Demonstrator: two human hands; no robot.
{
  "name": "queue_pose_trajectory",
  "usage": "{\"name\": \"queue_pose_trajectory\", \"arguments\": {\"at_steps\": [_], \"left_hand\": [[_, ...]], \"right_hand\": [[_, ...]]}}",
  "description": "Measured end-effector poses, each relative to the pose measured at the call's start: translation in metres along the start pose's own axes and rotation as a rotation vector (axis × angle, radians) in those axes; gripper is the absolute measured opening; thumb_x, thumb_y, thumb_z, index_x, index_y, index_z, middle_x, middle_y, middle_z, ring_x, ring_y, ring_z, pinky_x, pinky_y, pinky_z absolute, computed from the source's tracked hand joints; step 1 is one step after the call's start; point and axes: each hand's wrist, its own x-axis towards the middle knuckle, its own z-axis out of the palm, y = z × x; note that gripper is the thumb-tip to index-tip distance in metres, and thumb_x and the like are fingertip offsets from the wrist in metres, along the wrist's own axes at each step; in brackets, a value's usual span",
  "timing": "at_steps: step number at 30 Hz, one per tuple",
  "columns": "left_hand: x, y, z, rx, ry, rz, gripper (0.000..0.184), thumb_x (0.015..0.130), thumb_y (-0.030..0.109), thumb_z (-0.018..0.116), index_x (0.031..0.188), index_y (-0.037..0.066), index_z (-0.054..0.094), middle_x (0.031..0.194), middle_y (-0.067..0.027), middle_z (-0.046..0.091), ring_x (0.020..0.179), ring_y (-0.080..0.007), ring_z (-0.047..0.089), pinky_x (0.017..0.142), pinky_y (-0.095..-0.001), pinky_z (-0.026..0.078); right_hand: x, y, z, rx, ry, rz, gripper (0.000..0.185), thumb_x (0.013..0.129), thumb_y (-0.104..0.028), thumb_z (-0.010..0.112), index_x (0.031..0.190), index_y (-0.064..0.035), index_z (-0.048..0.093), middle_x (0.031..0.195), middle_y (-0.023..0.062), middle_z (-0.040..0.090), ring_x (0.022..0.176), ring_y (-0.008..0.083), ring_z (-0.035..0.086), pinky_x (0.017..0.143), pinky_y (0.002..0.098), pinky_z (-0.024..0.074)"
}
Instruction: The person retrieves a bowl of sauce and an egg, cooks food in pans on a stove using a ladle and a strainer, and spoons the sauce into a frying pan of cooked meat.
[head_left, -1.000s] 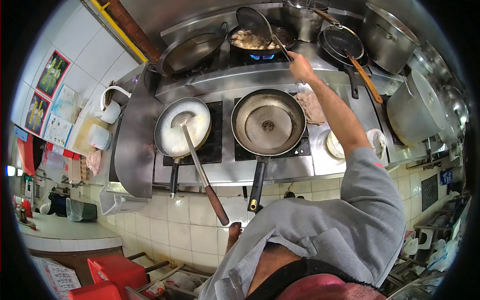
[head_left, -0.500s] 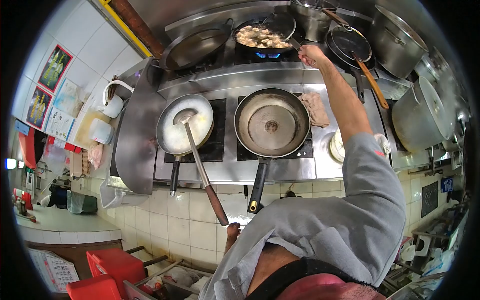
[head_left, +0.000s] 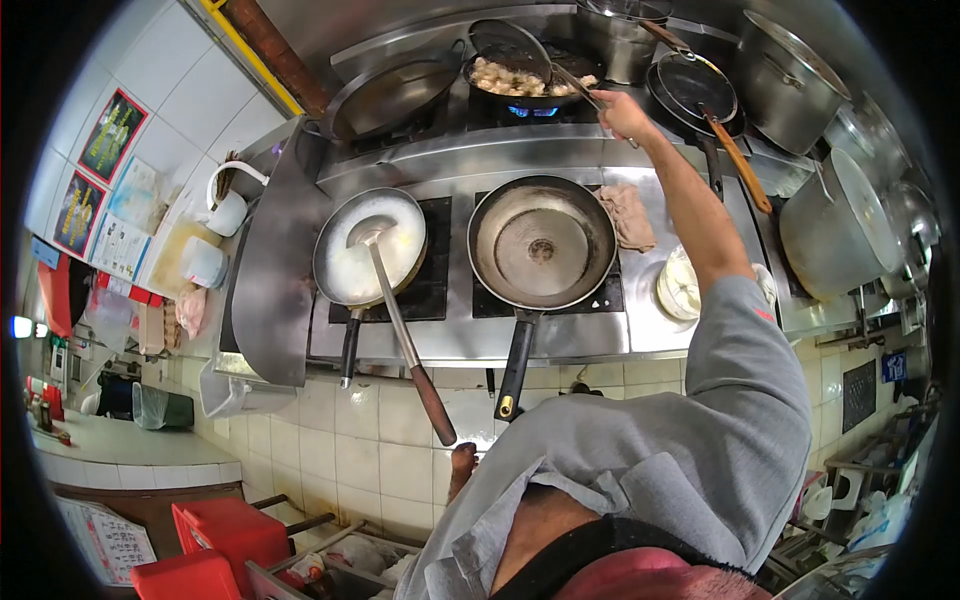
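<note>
My right hand (head_left: 622,114) is closed around the handle of a round mesh skimmer (head_left: 508,48). The skimmer's bowl is tilted up over the back wok (head_left: 520,100). Pale, browned chunks of food (head_left: 505,78) lie in that wok, above a blue flame. Low in the view, my left hand (head_left: 464,458) is beside the handle end of a long ladle (head_left: 408,345); its fingers are too small and dark to read. The ladle's head rests in a pan of whitish liquid (head_left: 395,215).
A frying pan (head_left: 541,250) sits on the front burner, beside a folded cloth (head_left: 628,217). An empty-looking wok (head_left: 392,100) stands at back left. Strainers with wooden handles (head_left: 738,165) and large pots (head_left: 835,225) are at right.
The skimmer has risen out of the food and turned, so its mesh bowl now shows above the wok. My right hand has shifted its angle slightly. The left hand has barely moved.
</note>
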Motion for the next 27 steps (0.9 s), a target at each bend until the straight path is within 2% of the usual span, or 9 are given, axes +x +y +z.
{"name": "queue_pose_trajectory", "arguments": {"at_steps": [3,6,9,11,14,16,20,23,27], "left_hand": [[0.0,0.011,-0.003,-0.03,0.004,-0.039,0.024,0.078,0.022,0.054,0.092,0.002,0.058,0.067,-0.0047,0.056,0.055,-0.0127,0.054,0.043,-0.0259,0.044],[-0.005,0.049,-0.007,-0.041,0.003,-0.198,0.027,0.078,0.022,0.055,0.096,0.002,0.057,0.068,-0.0049,0.057,0.054,-0.0122,0.054,0.043,-0.0252,0.043],[-0.011,0.06,-0.004,0.034,0.031,-0.159,0.023,0.08,0.023,0.049,0.085,0.002,0.058,0.07,-0.0108,0.058,0.061,-0.019,0.056,0.052,-0.0318,0.043],[-0.017,0.071,0.002,0.109,0.058,-0.064,0.028,0.081,0.024,0.043,0.072,0.003,0.06,0.072,-0.0165,0.06,0.068,-0.0259,0.057,0.062,-0.0388,0.043],[-0.018,0.074,0.007,-0.022,0.127,-0.197,0.028,0.08,0.024,0.044,0.075,0.002,0.06,0.074,-0.0158,0.06,0.07,-0.0272,0.058,0.066,-0.0357,0.045],[-0.012,0.059,0.008,-0.041,0.057,-0.185,0.028,0.08,0.024,0.044,0.078,0.001,0.061,0.079,-0.0153,0.062,0.075,-0.0293,0.059,0.07,-0.0357,0.046],[-0.01,0.048,0.006,0.128,0.001,0.04,0.029,0.08,0.025,0.045,0.079,0.002,0.061,0.08,-0.0156,0.062,0.077,-0.0314,0.058,0.072,-0.038,0.046],[-0.014,0.069,0.009,0.067,0.064,-0.044,0.029,0.08,0.027,0.045,0.079,0.003,0.061,0.083,-0.0156,0.062,0.079,-0.0312,0.058,0.073,-0.0388,0.046],[-0.013,0.083,0.007,0.09,0.039,-0.173,0.03,0.08,0.027,0.043,0.08,0.003,0.061,0.087,-0.0151,0.061,0.082,-0.0315,0.057,0.073,-0.037,0.046]], "right_hand": [[-0.01,0.008,-0.009,-0.433,0.224,-0.368,0.05,0.074,0.002,0.045,0.123,-0.0057,0.044,0.092,0.0168,0.062,0.079,0.0264,0.062,0.066,0.0342,0.0482],[-0.03,-0.008,-0.031,-0.416,0.222,-0.271,0.047,0.075,0.001,0.046,0.122,-0.0067,0.044,0.11,0.018,0.054,0.102,0.0304,0.053,0.085,0.0362,0.0412],[-0.025,-0.006,-0.046,-0.448,0.278,-0.193,0.047,0.076,0.0,0.047,0.122,-0.0062,0.044,0.109,0.0188,0.055,0.102,0.0313,0.053,0.085,0.0369,0.0418],[-0.014,0.01,-0.045,-0.524,0.365,-0.284,0.046,0.075,0.0,0.045,0.122,-0.0038,0.044,0.102,0.0196,0.058,0.085,0.03,0.061,0.076,0.0361,0.0463],[-0.013,0.004,-0.035,-0.246,0.295,0.046,0.041,0.074,-0.001,0.04,0.114,-0.0055,0.05,0.076,0.019,0.061,0.058,0.0255,0.061,0.053,0.0347,0.0486],[-0.006,0.008,-0.02,0.097,0.294,0.135,0.025,0.074,-0.001,0.04,0.092,-0.0008,0.057,0.056,0.0134,0.054,0.036,0.0181,0.048,0.035,0.0326,0.0377],[0.003,0.003,-0.001,0.522,0.139,0.213,0.008,0.072,0.002,0.045,0.067,0.0005,0.052,0.051,0.0129,0.05,0.034,0.0157,0.041,0.031,0.0289,0.0297],[0.006,-0.006,0.015,0.828,0.137,0.366,0.007,0.072,0.002,0.048,0.066,0.0,0.05,0.05,0.0112,0.049,0.036,0.0152,0.043,0.031,0.0278,0.0295],[-0.002,-0.014,0.022,0.741,0.081,0.284,0.005,0.074,0.001,0.045,0.072,0.0003,0.05,0.053,0.0087,0.049,0.037,0.0143,0.045,0.032,0.026,0.0308]]}}
